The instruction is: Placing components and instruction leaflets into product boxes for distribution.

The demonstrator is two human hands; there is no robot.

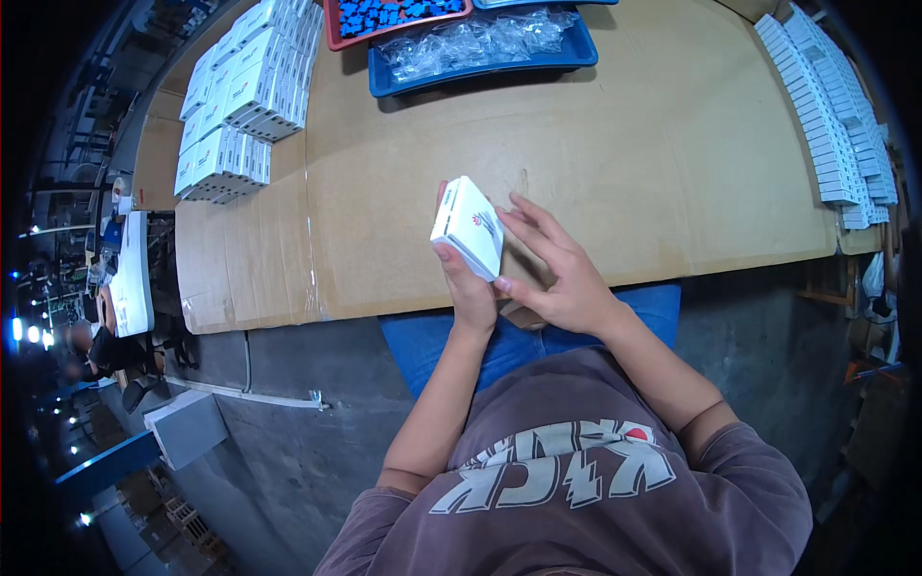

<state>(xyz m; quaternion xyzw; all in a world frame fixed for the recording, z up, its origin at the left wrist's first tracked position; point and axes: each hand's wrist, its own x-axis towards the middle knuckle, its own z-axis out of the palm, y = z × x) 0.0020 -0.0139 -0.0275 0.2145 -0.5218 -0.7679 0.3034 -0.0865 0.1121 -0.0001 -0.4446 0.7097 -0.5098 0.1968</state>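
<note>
I see one flat white box point(471, 232), with red and grey print, above the table point(672, 154). The left hand point(468, 286) grips it; the right hand point(567, 278), fingers spread, is beside it. I count one red tray point(357, 44), two blue trays point(485, 83).

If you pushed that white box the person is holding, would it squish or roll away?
The white box probably wouldn't squish easily: its edges look straight in the left hand. It likely wouldn't roll, because its sides are flat and its corners square. It may slide a bit, since its surface looks smooth.
</note>
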